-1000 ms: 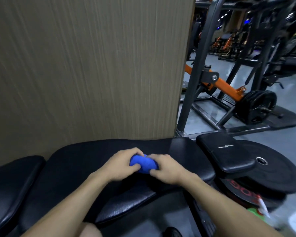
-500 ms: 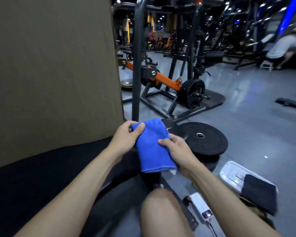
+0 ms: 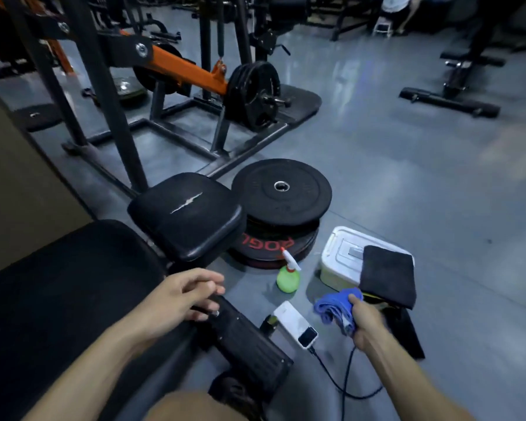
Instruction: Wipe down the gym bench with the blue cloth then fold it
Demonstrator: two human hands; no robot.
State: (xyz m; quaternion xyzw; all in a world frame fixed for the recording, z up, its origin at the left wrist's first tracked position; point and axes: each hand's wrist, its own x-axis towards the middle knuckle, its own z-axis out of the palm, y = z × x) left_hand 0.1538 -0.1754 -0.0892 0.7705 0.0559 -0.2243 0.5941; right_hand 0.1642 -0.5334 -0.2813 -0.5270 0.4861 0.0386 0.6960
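Down by the floor on our right, our right hand (image 3: 365, 322) clenches the bunched blue cloth (image 3: 334, 305) beside the white box (image 3: 337, 262). Our left hand (image 3: 182, 296) hovers loose-fingered, empty, off the bench (image 3: 73, 284). We judge the wiping done; next, set the cloth down neatly.

Your grey floor (image 3: 407, 183), stacked weight plates (image 3: 281, 189), green spray bottle (image 3: 287, 278), white box (image 3: 337, 262), white phone (image 3: 295, 323), black bench (image 3: 73, 284) beside you.

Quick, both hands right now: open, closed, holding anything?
Left hand: open, fingers loosely curled, holding nothing, above the bench edge.
Right hand: closed on the bunched blue cloth, out over the floor.
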